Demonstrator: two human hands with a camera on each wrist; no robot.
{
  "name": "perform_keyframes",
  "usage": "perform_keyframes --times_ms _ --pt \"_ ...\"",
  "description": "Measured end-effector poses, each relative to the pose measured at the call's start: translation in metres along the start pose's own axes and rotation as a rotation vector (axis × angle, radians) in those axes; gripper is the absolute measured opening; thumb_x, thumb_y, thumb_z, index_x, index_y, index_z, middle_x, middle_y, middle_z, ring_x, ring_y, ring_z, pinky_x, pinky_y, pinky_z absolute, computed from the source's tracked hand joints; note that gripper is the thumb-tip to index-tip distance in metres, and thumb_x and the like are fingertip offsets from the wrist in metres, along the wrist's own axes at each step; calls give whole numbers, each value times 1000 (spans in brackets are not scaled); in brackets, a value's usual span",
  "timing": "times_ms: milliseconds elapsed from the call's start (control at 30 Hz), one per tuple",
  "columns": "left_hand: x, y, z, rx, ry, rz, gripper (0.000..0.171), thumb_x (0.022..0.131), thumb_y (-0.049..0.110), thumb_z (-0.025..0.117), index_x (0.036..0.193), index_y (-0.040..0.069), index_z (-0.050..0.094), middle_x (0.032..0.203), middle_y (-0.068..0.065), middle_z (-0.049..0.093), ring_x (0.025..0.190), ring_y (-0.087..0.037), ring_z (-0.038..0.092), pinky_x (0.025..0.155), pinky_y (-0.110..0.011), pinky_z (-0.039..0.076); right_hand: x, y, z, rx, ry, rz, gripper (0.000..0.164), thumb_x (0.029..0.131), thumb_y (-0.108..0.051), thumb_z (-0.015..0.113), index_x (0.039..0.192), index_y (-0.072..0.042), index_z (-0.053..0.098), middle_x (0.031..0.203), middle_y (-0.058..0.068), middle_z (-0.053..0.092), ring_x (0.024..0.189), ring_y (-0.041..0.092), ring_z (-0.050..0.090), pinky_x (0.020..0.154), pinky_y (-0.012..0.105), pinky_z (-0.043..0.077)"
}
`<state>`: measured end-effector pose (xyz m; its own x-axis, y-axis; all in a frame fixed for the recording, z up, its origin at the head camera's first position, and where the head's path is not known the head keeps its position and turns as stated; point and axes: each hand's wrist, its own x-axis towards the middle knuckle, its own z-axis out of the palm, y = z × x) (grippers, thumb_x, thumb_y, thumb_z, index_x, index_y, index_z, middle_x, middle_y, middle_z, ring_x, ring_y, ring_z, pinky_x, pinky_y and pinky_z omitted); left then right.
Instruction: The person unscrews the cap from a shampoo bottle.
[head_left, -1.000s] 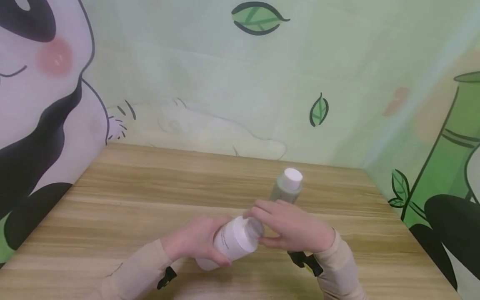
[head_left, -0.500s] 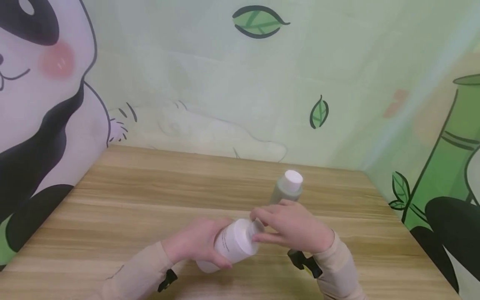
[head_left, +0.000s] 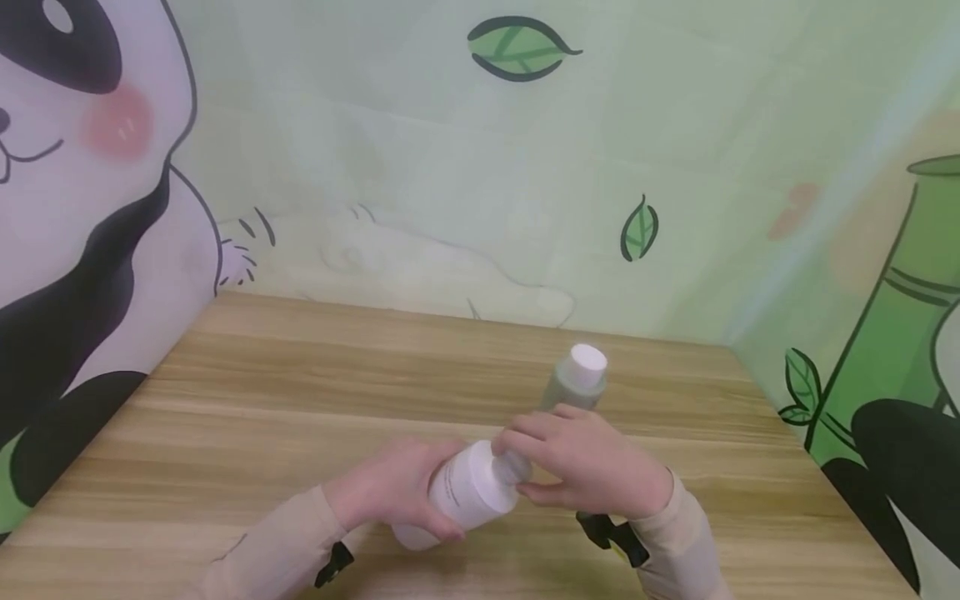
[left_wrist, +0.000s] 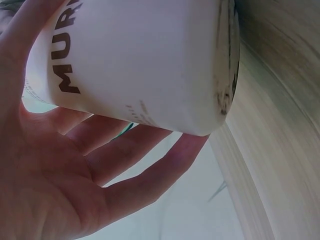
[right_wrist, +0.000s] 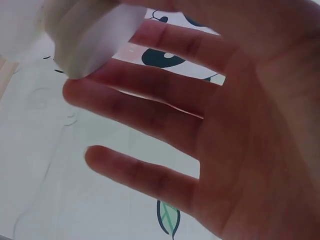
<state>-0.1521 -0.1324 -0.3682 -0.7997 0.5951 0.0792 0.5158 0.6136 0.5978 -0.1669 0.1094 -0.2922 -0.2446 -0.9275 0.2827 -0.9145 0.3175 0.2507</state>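
Note:
My left hand point(head_left: 397, 483) grips a white bottle point(head_left: 476, 483), thumb on the near side. The bottle leans with its neck end toward the right. Dark lettering runs along its side point(left_wrist: 135, 60) in the left wrist view, where the fingers spread beneath it. At the neck end my right hand point(head_left: 581, 462) pinches the pale round cap point(head_left: 512, 468) between thumb and fingers. In the right wrist view the cap point(right_wrist: 95, 35) sits at the fingertips, with the lowest finger held away from it.
Behind the right hand stands a grey-green bottle point(head_left: 573, 387) with a white cap; its lower part is hidden by the hand. The wooden table point(head_left: 300, 367) meets a printed panda-and-leaf backdrop point(head_left: 405, 150) at its far edge.
The fingers of my right hand shift round the cap, opening a little and closing on it again. My left hand keeps the bottle nearly still.

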Motion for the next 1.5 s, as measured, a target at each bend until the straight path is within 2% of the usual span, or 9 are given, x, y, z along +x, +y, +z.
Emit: perform_keyframes --times_ms 233,467,633,767,933,1033,1233,1367,1500 --pt "0 -1 0 -5 -7 -3 65 60 38 88 114 15 60 93 2 70 77 -6 61 68 -21 49 -4 2 -2 29 37 9 51 68 -27 85 111 -18 60 108 -7 66 92 9 65 77 25 51" --pt "-1 -2 1 0 -2 -12 70 59 39 88 119 15 60 96 1 71 81 -9 64 71 -23 50 -8 16 -3 209 62 -6 49 71 -11 82 115 -11 60 111 -1 64 97 13 63 85 28 54" --pt "-1 -1 0 -12 8 -15 70 60 39 88 119 14 60 100 -1 71 85 -13 66 74 -27 52 -10 32 0 364 49 65 42 78 -11 77 116 -7 59 113 2 64 104 15 61 90 29 53" --pt "-5 -1 -1 -19 9 -17 67 60 38 88 116 13 59 100 -2 71 85 -14 66 74 -27 52 -5 38 8 416 143 108 42 77 -10 78 114 -5 58 109 4 64 102 16 60 90 30 53" --pt "-9 -4 0 -6 21 13 69 60 39 87 118 13 59 100 -1 72 86 -12 66 75 -25 51 2 43 18 428 305 73 48 69 1 78 111 2 56 106 10 65 100 20 61 87 29 54" --pt "-13 -5 3 9 51 37 70 60 41 87 118 13 59 100 0 72 86 -10 66 75 -24 52 5 41 22 434 348 68 50 67 5 76 112 4 55 107 12 65 99 22 62 85 29 55" --pt "-33 -8 4 -38 161 2 74 61 35 88 122 8 56 103 -3 71 89 -13 68 79 -27 54 18 28 32 420 342 87 51 71 0 77 117 2 57 115 12 64 107 24 61 93 34 53" --pt "-42 -13 -7 -86 268 -2 78 62 29 89 129 10 52 109 -4 70 96 -18 68 84 -33 55 24 25 40 444 335 116 48 73 -4 79 117 0 59 118 12 62 112 24 59 98 35 50" --pt "-56 -17 -24 -154 347 -66 84 62 29 89 134 13 49 115 -5 69 101 -23 67 87 -40 55 34 23 45 552 314 143 46 76 -8 79 118 -4 60 117 8 63 113 23 57 101 37 47"
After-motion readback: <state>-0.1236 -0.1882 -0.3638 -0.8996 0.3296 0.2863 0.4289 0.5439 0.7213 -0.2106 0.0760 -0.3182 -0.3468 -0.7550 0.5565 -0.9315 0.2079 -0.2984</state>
